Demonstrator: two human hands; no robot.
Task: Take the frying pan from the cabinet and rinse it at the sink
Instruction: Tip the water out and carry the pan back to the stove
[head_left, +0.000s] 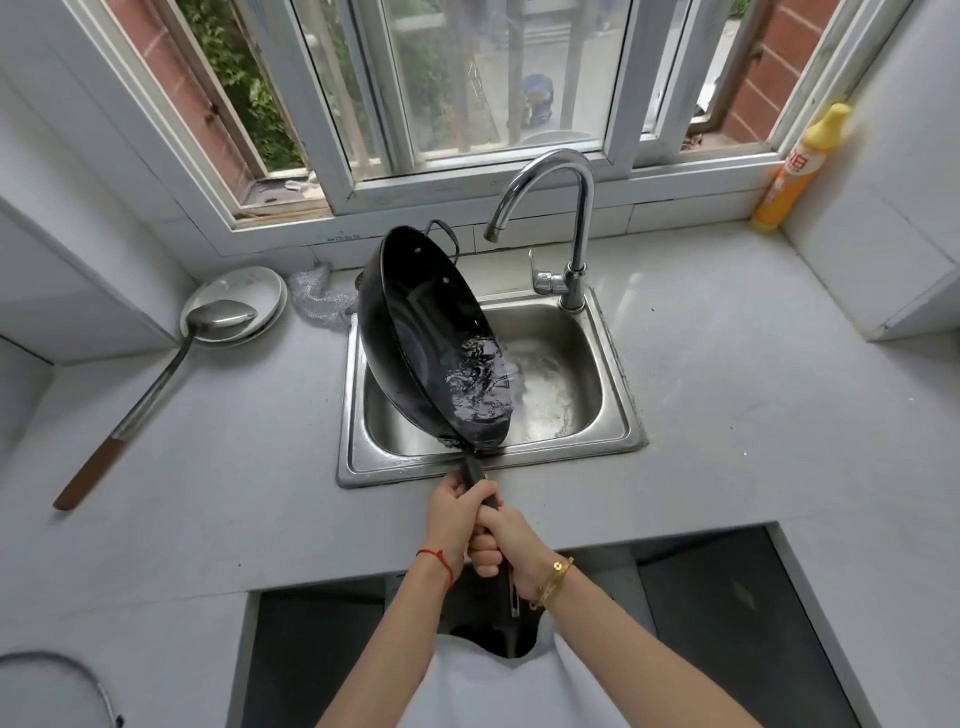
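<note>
At frame centre the frying pan (431, 343) is held tilted over the sink (615, 410), its long handle running down-frame into the left hand (451, 514) and right hand (506, 540), whose fingers are wrapped around it.

The only lettering in view stands on the yellow-capped orange bottle (795, 174) at the far right of the desk (727, 395), against the wall below the window. Its label carries a red patch with white characters just under the neck, but they are too small and blurred to read. Some faint dark marks also show on the tile strip (343, 238) under the window sill, equally illegible.
</note>
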